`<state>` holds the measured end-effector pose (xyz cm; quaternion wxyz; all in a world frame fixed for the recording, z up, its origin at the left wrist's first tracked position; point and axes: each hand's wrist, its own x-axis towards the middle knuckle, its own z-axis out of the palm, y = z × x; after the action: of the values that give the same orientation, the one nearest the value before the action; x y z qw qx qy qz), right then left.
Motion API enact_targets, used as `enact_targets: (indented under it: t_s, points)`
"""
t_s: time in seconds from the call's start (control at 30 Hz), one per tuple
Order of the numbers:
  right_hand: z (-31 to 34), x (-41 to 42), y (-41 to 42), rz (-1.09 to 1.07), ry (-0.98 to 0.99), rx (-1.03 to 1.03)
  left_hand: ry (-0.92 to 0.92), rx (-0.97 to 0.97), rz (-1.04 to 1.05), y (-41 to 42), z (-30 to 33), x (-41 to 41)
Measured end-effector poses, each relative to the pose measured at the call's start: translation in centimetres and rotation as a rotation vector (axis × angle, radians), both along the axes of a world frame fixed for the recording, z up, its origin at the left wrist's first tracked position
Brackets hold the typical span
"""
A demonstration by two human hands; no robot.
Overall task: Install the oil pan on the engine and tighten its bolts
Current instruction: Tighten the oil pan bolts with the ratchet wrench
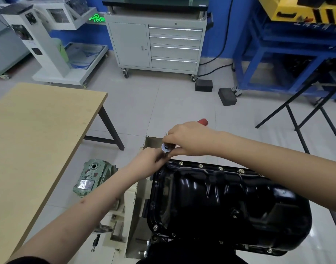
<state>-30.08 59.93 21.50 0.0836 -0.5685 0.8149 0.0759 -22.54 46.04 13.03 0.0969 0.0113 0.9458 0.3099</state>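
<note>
Head view: black oil pan [220,202] already sits on the engine, bolts [200,165] along its far rim. At the far-left corner, the right hand [190,140] is closed round a red-handled ratchet [163,148]; left hand [144,161] fingers pinch its socket. A tilted socket could slip off and round the bolt.

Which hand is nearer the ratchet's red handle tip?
Right. The right hand is wrapped around the ratchet just below its red handle tip; the left hand sits lower, at the socket end by the oil pan corner.
</note>
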Motion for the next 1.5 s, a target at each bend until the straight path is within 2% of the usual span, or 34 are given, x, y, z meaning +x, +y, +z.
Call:
enact_targets:
  t_s: [0.13, 0.27, 0.37, 0.5, 0.63, 0.77, 0.83, 0.93, 1.03, 1.07, 1.2, 1.3, 1.5]
  points:
    - [-0.7, 1.2, 0.0, -0.152, 0.046, -0.092, 0.02, -0.006, 0.003, 0.0, 0.0, -0.3]
    - [-2.2, 3.3, 0.0, -0.391, -0.141, -0.27, -0.012, 0.035, 0.03, -0.2, -0.1, -0.2]
    - [-2.5, 3.4, 0.0, -0.472, -0.271, -0.306, -0.013, 0.03, 0.022, -0.1, 0.1, -0.1]
    - [-1.6, 2.1, 0.4, -0.382, -0.333, -0.235, -0.009, 0.001, -0.03, -0.1, 0.5, -0.4]
    - [-1.2, 1.1, 0.7, -0.24, -0.221, -0.165, -0.019, -0.031, -0.061, 0.0, 0.7, -0.5]
    - [-2.2, 1.5, 0.8, -0.198, -0.084, -0.209, -0.06, -0.04, -0.059, 0.0, 0.8, -0.6]
    - [-2.5, 1.6, 0.9, -0.201, -0.092, -0.245, -0.067, -0.037, -0.063, -0.1, 0.8, -0.5]
    - [-2.2, 1.1, 1.1, -0.24, -0.309, -0.229, -0.078, -0.052, -0.096, -0.1, 0.9, -0.5]
    - [-2.2, 0.5, 1.1, -0.368, -0.788, -0.249, -0.087, -0.019, -0.083, -0.4, 0.9, -0.5]
    - [-2.2, 0.5, 1.0, -0.39, -0.883, -0.242, -0.095, -0.003, -0.077, -0.5, 0.9, -0.5]
    - [-2.3, 0.8, 0.8, -0.423, -0.941, -0.262, -0.105, 0.024, -0.07, -0.7, 0.5, -0.5]
    - [-2.8, 1.8, 1.3, -0.526, -1.0, -0.333, -0.11, 0.049, -0.09, -0.8, 0.6, -0.7]
    - [-4.5, 5.7, 0.4, -0.894, -1.315, -0.706, -0.135, 0.112, -0.079, -1.2, 0.4, -1.1]
